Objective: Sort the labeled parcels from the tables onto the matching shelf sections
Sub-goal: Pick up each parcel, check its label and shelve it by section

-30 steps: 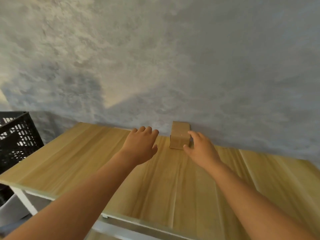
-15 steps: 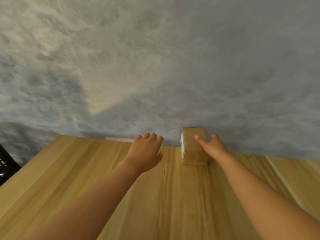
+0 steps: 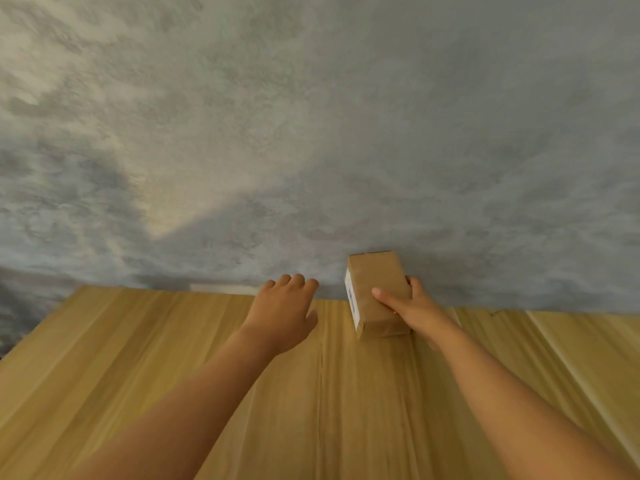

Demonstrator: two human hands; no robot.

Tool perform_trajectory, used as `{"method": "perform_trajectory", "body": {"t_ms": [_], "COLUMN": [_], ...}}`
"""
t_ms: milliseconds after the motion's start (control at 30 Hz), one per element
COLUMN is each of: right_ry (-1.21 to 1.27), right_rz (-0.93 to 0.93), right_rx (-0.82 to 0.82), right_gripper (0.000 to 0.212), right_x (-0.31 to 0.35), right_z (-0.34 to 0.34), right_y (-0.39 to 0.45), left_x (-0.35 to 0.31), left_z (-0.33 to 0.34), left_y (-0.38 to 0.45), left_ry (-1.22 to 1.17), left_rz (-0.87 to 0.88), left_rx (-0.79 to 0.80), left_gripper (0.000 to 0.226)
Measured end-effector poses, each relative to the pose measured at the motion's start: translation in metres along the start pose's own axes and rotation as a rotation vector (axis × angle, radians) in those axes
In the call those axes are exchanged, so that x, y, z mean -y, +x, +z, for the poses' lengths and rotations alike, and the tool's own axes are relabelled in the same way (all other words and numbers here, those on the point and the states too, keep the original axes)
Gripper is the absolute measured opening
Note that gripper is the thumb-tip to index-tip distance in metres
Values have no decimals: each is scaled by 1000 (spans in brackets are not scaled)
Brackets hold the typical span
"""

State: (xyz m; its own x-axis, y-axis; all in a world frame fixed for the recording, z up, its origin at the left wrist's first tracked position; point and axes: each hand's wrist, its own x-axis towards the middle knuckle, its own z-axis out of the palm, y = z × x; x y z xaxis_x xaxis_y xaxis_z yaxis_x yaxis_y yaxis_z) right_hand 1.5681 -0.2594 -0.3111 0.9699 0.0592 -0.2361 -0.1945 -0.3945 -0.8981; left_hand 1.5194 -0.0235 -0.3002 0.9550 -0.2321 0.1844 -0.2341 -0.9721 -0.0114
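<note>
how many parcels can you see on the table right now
1: a small brown cardboard parcel at the far edge of the wooden table, gripped by the right hand. Others may lie outside this view.

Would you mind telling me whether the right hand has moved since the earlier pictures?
Yes. The right hand reached forward toward the wall and now grips the parcel.

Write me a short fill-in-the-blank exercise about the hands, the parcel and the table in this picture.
1. The cardboard parcel is gripped by the ____ hand.
2. The left hand holds ____ and hovers over the wooden table.
3. The white label on the parcel faces the person's ____.
4. Behind the table stands a mottled grey ____.

Missing words: right; nothing; left; wall
</note>
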Motion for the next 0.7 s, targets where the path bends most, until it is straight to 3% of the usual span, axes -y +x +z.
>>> {"method": "perform_trajectory", "body": {"t_ms": [133,233,433,533,600,700], "right_ry": [45,177,604,719,734,599], "right_rz": [12,53,85,89,90,26], "right_rx": [27,86,263,373,399,344], "right_gripper": [75,78,74,60,56,58], "right_x": [-1,0,-3,-7,-11,-14], "right_z": [2,1,-17,-20,-22,-27], "right_y": [-10,-25,-54,-73,-84,-96], "left_x": [-8,-17,-58,-83,-101,-118], "left_z": [0,-2,-20,-23,-25,-24], "left_y": [-1,-3,-10,-19,-27,-37], "left_ry": [-45,-247,-1119,-1617,-1846,-2060], "left_rz": [-20,-110,-416,-459,-469,-497], "left_rx": [17,54,179,300,334,256], "left_gripper": [45,49,57,57,52,48]}}
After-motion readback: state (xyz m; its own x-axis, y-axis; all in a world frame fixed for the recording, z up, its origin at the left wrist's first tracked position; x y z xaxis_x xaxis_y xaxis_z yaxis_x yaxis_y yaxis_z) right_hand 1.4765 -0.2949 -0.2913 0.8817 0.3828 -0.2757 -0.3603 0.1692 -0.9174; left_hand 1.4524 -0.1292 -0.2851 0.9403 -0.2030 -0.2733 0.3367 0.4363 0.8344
